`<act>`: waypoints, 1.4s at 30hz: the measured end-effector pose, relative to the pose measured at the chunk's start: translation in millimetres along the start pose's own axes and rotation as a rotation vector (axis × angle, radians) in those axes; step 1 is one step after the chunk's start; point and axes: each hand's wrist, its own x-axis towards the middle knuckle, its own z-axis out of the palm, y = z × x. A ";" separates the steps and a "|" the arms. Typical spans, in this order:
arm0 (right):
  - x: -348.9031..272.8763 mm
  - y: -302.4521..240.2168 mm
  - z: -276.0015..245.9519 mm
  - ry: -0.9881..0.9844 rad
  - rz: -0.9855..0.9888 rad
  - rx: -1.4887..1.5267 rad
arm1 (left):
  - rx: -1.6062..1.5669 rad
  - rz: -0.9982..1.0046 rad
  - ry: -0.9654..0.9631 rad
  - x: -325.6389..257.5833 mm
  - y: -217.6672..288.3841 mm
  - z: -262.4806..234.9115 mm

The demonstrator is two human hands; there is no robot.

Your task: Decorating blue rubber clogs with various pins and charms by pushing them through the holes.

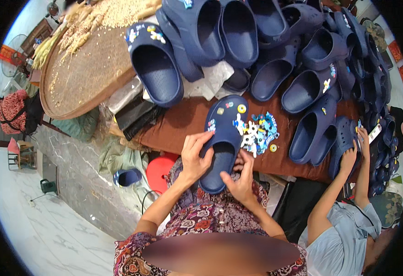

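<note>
A navy blue clog (223, 138) with small coloured charms on its toe lies in front of me, heel toward my lap. My left hand (194, 155) grips its left rim with fingers curled over the edge. My right hand (241, 180) holds the heel end from the right side, thumb against the rim. Just right of the clog sits a heap of small blue, white and yellow shoe charms (258, 130) on the brown table top (181, 122).
Many more navy clogs (275, 50) are piled across the back and right. A round woven tray (84, 69) with grain leans at the left. A person in a light blue shirt (344, 239) at the right handles another clog (346, 138). A red stool (161, 170) stands below.
</note>
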 end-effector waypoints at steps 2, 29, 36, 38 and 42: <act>-12.3 1.7 1.7 -0.021 0.029 0.019 | -0.009 0.025 0.018 4.1 8.1 -4.1; 219.7 -46.9 -137.7 0.478 -0.381 0.138 | -0.131 0.013 -0.023 36.7 -16.1 20.9; 312.9 -91.3 -178.6 0.524 -0.098 0.329 | -0.069 0.086 -0.104 47.1 -18.0 27.6; 337.1 -92.3 -192.9 0.544 -0.106 0.317 | -0.076 0.140 -0.132 52.2 -15.1 35.2; 367.5 -98.5 -203.1 0.419 -0.006 0.367 | -0.123 0.177 -0.143 80.5 -0.1 46.2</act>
